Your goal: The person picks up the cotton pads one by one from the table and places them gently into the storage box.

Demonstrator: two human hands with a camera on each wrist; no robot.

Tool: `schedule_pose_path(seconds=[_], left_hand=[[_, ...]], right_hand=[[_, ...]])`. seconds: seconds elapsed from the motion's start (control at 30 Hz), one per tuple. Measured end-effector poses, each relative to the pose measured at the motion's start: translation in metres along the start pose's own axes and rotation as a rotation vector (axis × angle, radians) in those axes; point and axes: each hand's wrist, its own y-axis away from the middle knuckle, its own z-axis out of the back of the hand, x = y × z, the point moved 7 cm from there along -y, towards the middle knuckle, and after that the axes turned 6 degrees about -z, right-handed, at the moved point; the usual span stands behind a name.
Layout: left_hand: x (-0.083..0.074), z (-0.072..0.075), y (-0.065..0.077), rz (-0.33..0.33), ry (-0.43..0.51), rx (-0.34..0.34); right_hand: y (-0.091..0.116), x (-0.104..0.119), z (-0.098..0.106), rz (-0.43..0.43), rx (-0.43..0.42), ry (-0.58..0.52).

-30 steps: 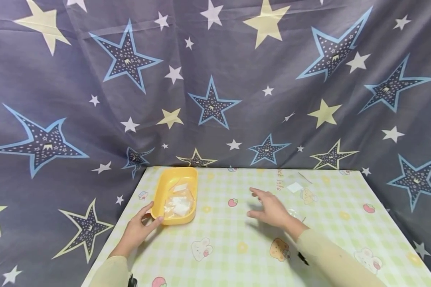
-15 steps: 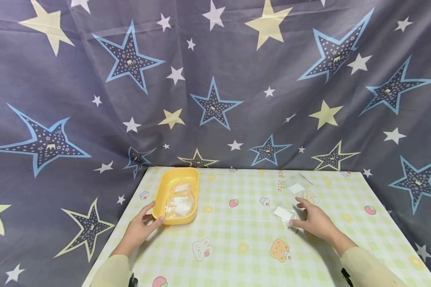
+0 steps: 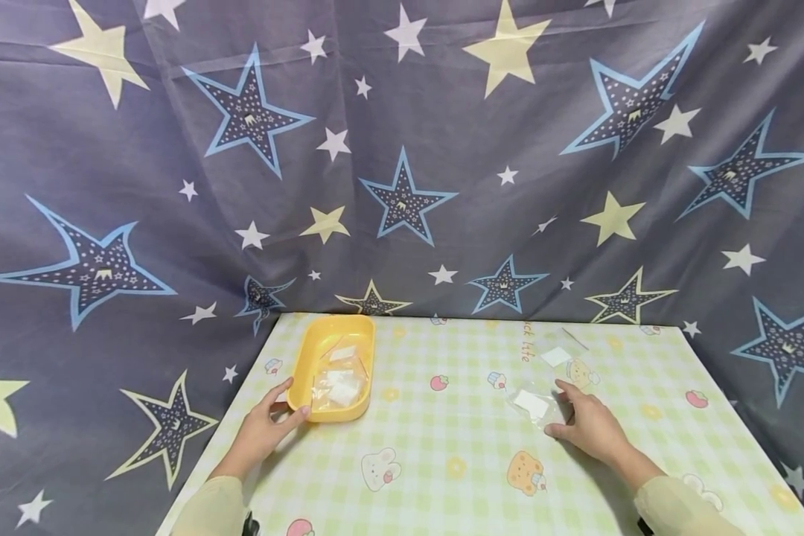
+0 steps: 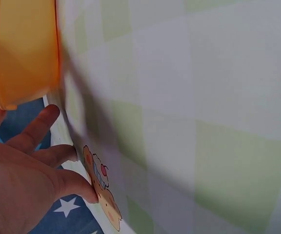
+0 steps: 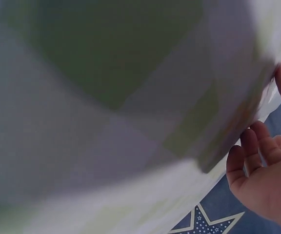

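At the left of the table my left hand (image 3: 257, 435) holds the near-left corner of a yellow plastic tray (image 3: 340, 414), thumb on the near wall and a finger round the left side. In the left wrist view the other fingers spread below the tray wall (image 4: 26, 53). Inside the tray lie several clear plastic packets (image 3: 340, 388) with white pieces in them. My right hand (image 3: 596, 428) is at the right edge of another clear packet (image 3: 531, 404) with a white square inside. Its thumb and index finger are apart there, while the other fingers curve loosely in the right wrist view.
A further clear packet (image 3: 556, 356) with a white square and a thin dark strip lies farther back on the right. The table wears a green-and-white checked cloth (image 3: 455, 424) with printed cartoons. Behind its far edge hangs a dark star-patterned curtain (image 3: 435, 112).
My right hand has moved from above the middle of the table to the right, down to the nearer loose packet. My left hand stays at the tray corner.
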Motion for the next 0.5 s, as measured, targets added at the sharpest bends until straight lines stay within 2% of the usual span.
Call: schedule_pose_path(seconds=[0.17,0.5], left_hand=[[-0.001,0.0011,0.0006,-0.004,0.007,-0.002],[0.0055,-0.0026,0.0001,0.003,0.018,-0.007]], right_hand=[[0.0028,0.0029,-0.0019,-0.002,-0.027,-0.029],[0.0022,-0.0032,-0.0075,-0.051,-0.013,-0.09]])
